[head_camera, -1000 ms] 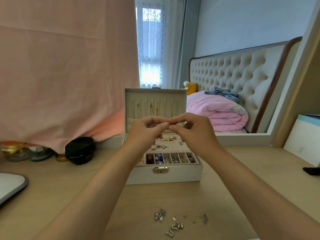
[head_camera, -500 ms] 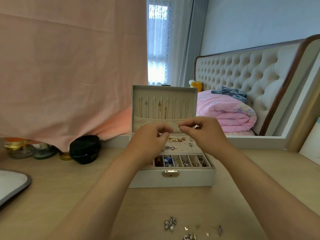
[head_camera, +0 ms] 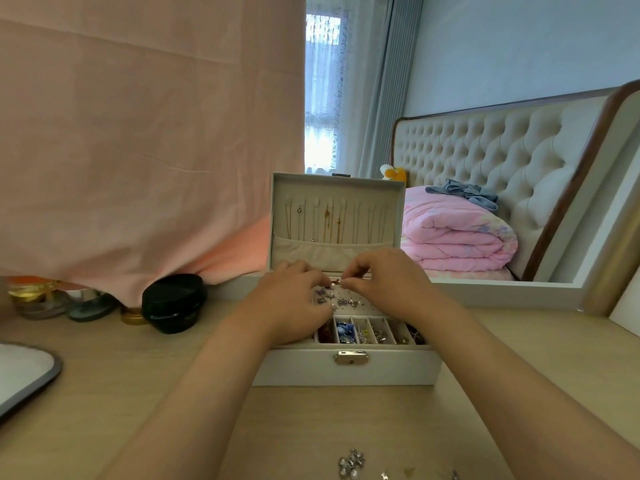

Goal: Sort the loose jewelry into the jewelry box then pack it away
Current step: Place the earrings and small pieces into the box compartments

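A white jewelry box stands open on the wooden table, its lid upright with thin necklaces hanging inside. Both my hands hover low over the box's earring panel. My right hand pinches a small earring at its fingertips. My left hand is curled beside it, fingertips meeting the same earring. Small front compartments hold mixed pieces. Loose jewelry lies on the table near the bottom edge.
A black round jar and a few small pots stand at the left under a pink cloth. A grey-rimmed tray sits at the far left. A mirror frame runs behind the box.
Both hands have come down from in front of the lid to just above the earring panel, still holding the small earring between them. The view has shifted closer to the box.
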Motion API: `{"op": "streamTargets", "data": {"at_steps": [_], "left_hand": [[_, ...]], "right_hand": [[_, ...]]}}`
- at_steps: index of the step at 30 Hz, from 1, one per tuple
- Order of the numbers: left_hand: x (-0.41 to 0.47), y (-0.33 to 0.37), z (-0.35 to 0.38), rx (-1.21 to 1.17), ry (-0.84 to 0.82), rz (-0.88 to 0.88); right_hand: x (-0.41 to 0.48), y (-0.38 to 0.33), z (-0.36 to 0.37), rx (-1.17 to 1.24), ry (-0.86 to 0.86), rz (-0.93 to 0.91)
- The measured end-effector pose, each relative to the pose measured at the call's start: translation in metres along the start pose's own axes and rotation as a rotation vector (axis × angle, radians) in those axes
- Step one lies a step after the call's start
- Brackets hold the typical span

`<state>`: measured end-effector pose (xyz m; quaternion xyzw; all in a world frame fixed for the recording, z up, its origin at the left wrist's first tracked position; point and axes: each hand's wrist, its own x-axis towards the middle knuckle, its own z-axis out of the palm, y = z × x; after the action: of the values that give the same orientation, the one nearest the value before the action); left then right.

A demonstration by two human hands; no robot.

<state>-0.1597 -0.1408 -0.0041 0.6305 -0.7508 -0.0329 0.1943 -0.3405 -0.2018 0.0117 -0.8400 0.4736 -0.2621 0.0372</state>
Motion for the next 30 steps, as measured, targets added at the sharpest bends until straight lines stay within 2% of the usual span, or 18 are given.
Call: {"op": "streamTargets", "data": {"at_steps": [6,13,19,25,30], "left_hand": [[0.001,-0.003,0.002,-0.034,-0.027,-0.01],[0.003,-0.006,0.003,-0.044,-0.02,-0.003],[0.003,-0.005,0.005,-0.042,-0.002,0.003],[0.002,-0.005,0.006,-0.03,-0.005,-0.001],[0.003,-0.004,0.006,0.015,-0.028,-0.002]], "right_hand": [[0.007,-0.006,0.009,-0.182,-0.031,-0.076],[0.007,-0.004,0.013,-0.259,0.023,-0.102],[0.009,0.0,0.002,-0.158,-0.167,-0.09],[0.008,0.003,-0.001,-0.123,-0.133,-0.098],[0.006,0.001,0.003,-0.124,-0.191,-0.106]]}}
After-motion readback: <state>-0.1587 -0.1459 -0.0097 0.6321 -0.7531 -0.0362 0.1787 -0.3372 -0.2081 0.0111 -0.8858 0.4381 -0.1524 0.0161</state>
